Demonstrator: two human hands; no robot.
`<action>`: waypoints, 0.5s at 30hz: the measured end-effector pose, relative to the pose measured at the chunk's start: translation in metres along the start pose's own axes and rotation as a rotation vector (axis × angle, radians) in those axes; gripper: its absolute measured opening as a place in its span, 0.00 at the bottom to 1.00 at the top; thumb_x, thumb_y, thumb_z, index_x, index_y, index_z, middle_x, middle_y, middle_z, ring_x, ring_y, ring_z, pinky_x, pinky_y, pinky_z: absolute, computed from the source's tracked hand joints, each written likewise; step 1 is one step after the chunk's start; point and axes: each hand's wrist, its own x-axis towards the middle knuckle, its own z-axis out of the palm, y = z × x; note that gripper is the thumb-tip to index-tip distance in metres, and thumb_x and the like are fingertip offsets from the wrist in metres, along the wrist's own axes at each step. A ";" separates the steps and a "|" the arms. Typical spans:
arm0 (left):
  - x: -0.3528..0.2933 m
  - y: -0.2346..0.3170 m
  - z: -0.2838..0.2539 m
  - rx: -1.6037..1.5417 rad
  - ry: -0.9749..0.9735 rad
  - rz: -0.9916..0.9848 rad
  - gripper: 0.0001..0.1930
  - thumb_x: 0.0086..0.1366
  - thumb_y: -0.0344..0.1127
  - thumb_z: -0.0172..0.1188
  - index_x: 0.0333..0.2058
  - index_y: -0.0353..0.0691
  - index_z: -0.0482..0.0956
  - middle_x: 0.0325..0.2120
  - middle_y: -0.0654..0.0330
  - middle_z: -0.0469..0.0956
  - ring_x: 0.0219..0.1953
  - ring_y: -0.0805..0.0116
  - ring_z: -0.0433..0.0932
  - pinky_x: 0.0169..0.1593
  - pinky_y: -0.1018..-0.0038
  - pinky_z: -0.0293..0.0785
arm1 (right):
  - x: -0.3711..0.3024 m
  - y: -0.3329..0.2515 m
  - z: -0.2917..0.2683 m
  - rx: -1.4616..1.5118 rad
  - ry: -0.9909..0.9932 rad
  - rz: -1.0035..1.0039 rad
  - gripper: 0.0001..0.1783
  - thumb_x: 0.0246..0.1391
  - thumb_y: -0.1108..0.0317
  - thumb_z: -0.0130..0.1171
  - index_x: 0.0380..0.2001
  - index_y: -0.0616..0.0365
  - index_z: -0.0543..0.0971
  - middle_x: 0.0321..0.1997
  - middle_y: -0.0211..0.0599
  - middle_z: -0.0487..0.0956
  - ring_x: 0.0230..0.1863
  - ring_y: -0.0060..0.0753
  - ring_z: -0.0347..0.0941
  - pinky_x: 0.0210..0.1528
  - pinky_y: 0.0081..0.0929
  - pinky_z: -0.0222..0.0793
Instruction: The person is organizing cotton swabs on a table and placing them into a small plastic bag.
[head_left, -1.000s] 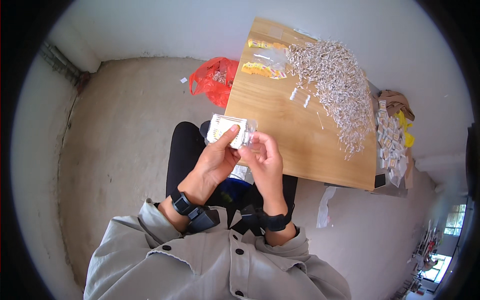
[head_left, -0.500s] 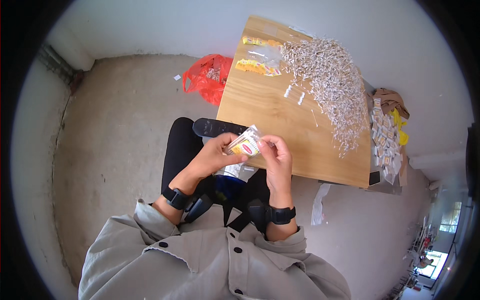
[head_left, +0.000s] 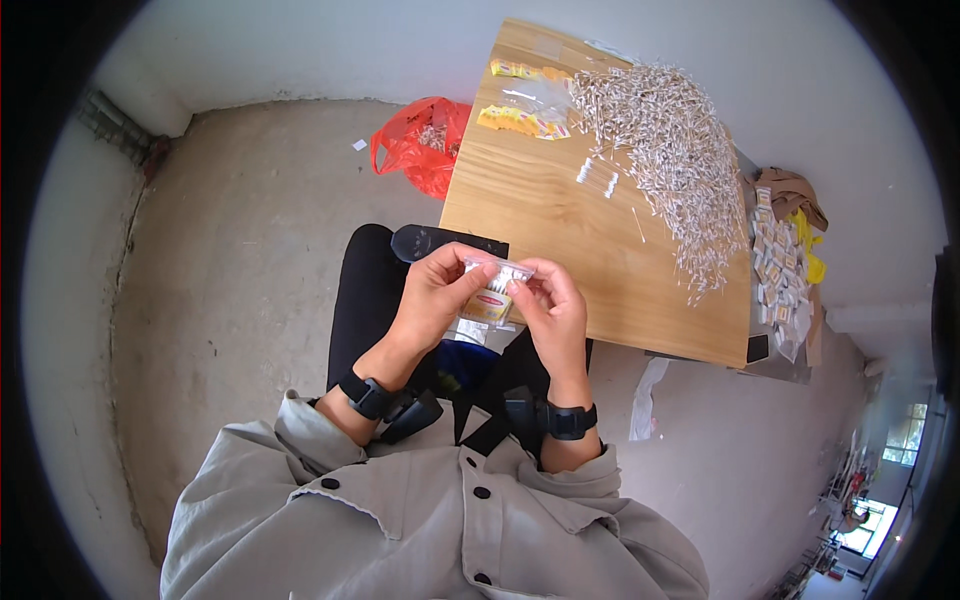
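Between my hands, over my lap, is a small clear bag of cotton swabs (head_left: 488,305) with a yellow and red label card inside. My left hand (head_left: 437,292) pinches the bag's top edge at its left, thumb on the near face. At the top right corner my right hand (head_left: 553,305) grips the same edge between thumb and fingers. White swab tips show under the bag's upper edge. A great heap of loose cotton swabs (head_left: 665,150) covers the right part of the wooden table (head_left: 540,215). A few swabs (head_left: 597,177) lie apart from it in a small row.
Yellow label cards (head_left: 520,122) and clear bags (head_left: 540,97) lie at the table's far left. A red plastic bag (head_left: 420,150) stands beside the table. Past its right edge are many filled packets (head_left: 778,265), a brown cloth (head_left: 790,195) and a phone (head_left: 757,348).
The bag has turned upright from its tilt, label now lower. My left hand has shifted from the bag's side to its top edge, close to my right hand.
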 end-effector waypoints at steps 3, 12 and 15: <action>-0.002 0.010 0.005 0.010 0.017 0.003 0.08 0.64 0.28 0.59 0.41 0.33 0.75 0.34 0.62 0.79 0.36 0.79 0.76 0.42 0.80 0.75 | -0.001 -0.001 -0.005 0.064 0.016 0.032 0.10 0.56 0.75 0.60 0.41 0.64 0.75 0.37 0.29 0.77 0.37 0.16 0.72 0.39 0.15 0.68; -0.005 0.022 -0.007 0.052 -0.099 -0.074 0.04 0.63 0.27 0.60 0.36 0.34 0.78 0.34 0.59 0.81 0.36 0.76 0.78 0.42 0.77 0.76 | -0.003 -0.002 -0.016 0.227 -0.030 0.073 0.08 0.57 0.73 0.59 0.40 0.64 0.75 0.38 0.30 0.76 0.39 0.16 0.72 0.42 0.15 0.69; -0.006 0.023 -0.004 0.093 -0.078 -0.044 0.05 0.63 0.27 0.61 0.35 0.31 0.78 0.33 0.59 0.81 0.35 0.78 0.77 0.41 0.80 0.75 | -0.004 -0.005 -0.017 0.255 -0.045 0.080 0.08 0.57 0.73 0.59 0.39 0.65 0.75 0.37 0.30 0.76 0.39 0.15 0.71 0.41 0.15 0.69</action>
